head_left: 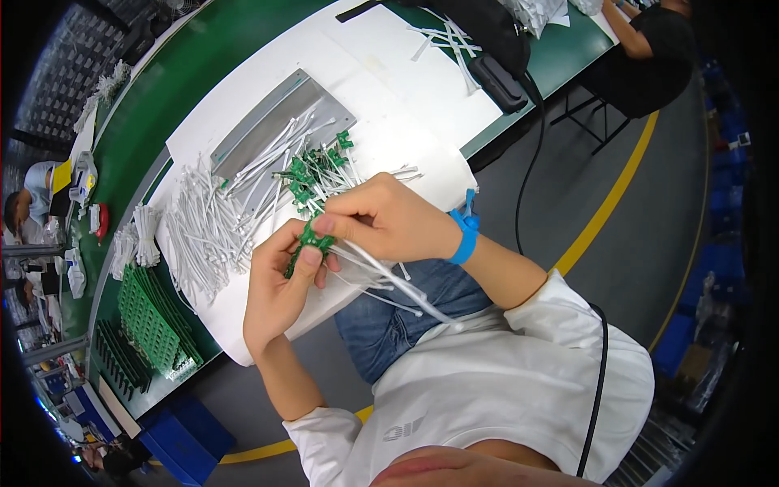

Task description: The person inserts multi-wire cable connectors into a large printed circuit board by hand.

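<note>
Fingers of my left hand point(280, 280) are closed round a small green circuit board point(294, 261), held above the near edge of the white worktop. At the board's upper end my right hand point(385, 219), with a blue band on its wrist, pinches with thumb and forefinger. White cables point(398, 284) trail from beneath that hand toward my lap; where they join is hidden by the fingers. Just beyond my hands lies a cluster of green boards point(308, 174) with white cables. Left of it spreads a large heap of loose white cables point(199, 231).
A grey metal tray point(268, 118) sits behind the heap. Stacked green board panels point(154, 312) stand at the left, near bundled white cables point(146, 231). A black case point(497, 81) and a dark cord point(540, 146) are at the right. Another person point(653, 40) sits far right.
</note>
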A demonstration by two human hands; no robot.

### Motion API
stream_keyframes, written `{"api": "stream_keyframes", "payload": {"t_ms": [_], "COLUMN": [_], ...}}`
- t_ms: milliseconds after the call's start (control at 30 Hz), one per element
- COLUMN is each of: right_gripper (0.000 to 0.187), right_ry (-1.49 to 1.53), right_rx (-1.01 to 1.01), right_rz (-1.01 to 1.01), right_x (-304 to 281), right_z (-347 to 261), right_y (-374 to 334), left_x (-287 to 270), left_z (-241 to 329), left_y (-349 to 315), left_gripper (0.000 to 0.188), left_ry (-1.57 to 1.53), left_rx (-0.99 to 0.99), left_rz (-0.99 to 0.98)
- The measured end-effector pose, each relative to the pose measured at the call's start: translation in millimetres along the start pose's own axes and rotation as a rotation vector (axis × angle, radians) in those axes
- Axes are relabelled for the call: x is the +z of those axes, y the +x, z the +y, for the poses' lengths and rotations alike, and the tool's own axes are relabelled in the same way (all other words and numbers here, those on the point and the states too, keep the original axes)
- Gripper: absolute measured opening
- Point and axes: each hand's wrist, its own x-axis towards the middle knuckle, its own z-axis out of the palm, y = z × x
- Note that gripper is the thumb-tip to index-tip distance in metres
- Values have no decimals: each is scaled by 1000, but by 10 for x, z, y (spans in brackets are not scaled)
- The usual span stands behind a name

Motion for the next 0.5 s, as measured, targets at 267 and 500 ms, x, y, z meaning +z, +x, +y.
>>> {"api": "stream_keyframes", "payload": {"t_ms": [267,500], "right_gripper": [36,42], "right_ry": [693,681], "right_rx": [131,156], "right_rz": [-110,18], "right_x": [174,131], "right_z": [41,-13], "right_y": [-4,145], "left_x": [12,-132], "left_z": [-121,-44], "left_y": [12,196], "left_gripper": [23,27], "left_ry": [34,3], "left_rx": [106,-33], "left_rz": [32,34]}}
